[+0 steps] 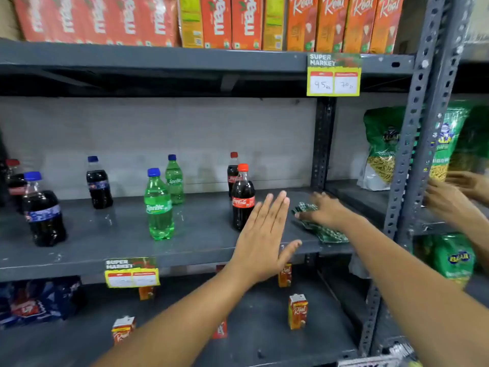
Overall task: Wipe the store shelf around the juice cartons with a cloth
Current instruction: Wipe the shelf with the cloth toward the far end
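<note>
While our right hand (pixel 321 211) presses flat on the green patterned cloth (pixel 321 226) at the right end of the middle shelf (pixel 105 234), we judge the wiping stroke itself to be in hand. That hand's fingers are spread over the cloth, pinning rather than clutching it. Our left hand (pixel 264 239) hovers in front of the shelf edge, open and flat, fingers together, holding nothing, just beside the nearer Coca-Cola bottle (pixel 242 200).

This shelf carries soda bottles, not juice: two Sprite bottles (pixel 158 207) and dark cola bottles further left. The small Real juice cartons (pixel 297 311) stand well apart on the shelf below, and tall cartons (pixel 344 22) line the shelf above. So the cloth is not yet among the cartons the task names.

Next, as we read it, the cloth must sweep leftward past the Coca-Cola bottle, with the left hand ready to steady or shift it. Another person's hands (pixel 455 197) work at the neighbouring snack bags (pixel 381 149), blurred.
</note>
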Tool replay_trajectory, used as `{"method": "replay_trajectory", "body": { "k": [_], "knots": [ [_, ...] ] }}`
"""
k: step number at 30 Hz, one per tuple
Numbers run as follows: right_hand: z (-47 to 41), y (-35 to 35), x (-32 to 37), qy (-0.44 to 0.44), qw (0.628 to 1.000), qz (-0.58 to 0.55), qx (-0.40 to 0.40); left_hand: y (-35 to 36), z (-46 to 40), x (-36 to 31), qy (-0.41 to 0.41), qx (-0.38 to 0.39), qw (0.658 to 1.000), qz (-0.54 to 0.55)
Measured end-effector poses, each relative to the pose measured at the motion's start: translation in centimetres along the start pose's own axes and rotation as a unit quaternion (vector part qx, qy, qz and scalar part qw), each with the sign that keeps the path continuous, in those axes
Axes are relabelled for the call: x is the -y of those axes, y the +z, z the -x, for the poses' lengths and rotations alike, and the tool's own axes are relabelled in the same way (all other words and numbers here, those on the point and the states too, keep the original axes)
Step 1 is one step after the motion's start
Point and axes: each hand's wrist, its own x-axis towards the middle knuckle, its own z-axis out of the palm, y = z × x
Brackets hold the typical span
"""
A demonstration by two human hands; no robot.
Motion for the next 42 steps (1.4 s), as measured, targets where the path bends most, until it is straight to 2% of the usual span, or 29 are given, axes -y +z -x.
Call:
{"method": "replay_trajectory", "body": {
  "k": [3,7,14,20,27,32,35,37,39,42],
  "knots": [
    [1.6,1.4,-1.0,0.014,0.998,-0.026,0.051,1.2,2.2,-1.2,-0.034,0.036,0.999,-0.005],
    [2.0,0.1,-3.0,0.026,0.999,0.013,0.016,3.5,1.9,-2.6,-0.052,0.067,0.996,-0.042],
    [1.3,-4.8,-8.8,-0.023,0.989,0.119,-0.088,7.0,-3.8,-7.1,-0.060,0.051,0.996,-0.036],
    [-0.5,-6.9,-14.9,-0.064,0.982,0.127,-0.123,10.9,-7.5,-11.2,-0.079,0.034,0.996,-0.028],
    [-2.8,-6.8,-19.3,-0.082,0.981,0.117,-0.130,14.9,-9.3,-14.3,-0.126,0.033,0.991,-0.019],
    [-2.7,-6.2,-20.1,-0.093,0.983,0.137,-0.080,16.0,-8.9,-15.3,-0.134,0.038,0.990,-0.027],
    [-0.4,-6.7,-20.8,-0.135,0.983,0.098,-0.077,15.6,-8.3,-16.2,-0.131,0.016,0.991,-0.009],
    [2.5,-6.2,-22.1,-0.172,0.980,0.016,-0.093,16.0,-6.3,-17.6,-0.104,0.025,0.994,0.009],
    [5.8,-4.0,-23.9,-0.181,0.973,-0.099,-0.102,17.6,-3.0,-19.4,-0.069,0.075,0.994,0.030],
    [7.9,2.0,-28.3,-0.090,0.972,-0.194,-0.100,22.0,2.3,-21.4,-0.083,0.192,0.975,0.071]
  ]
}}
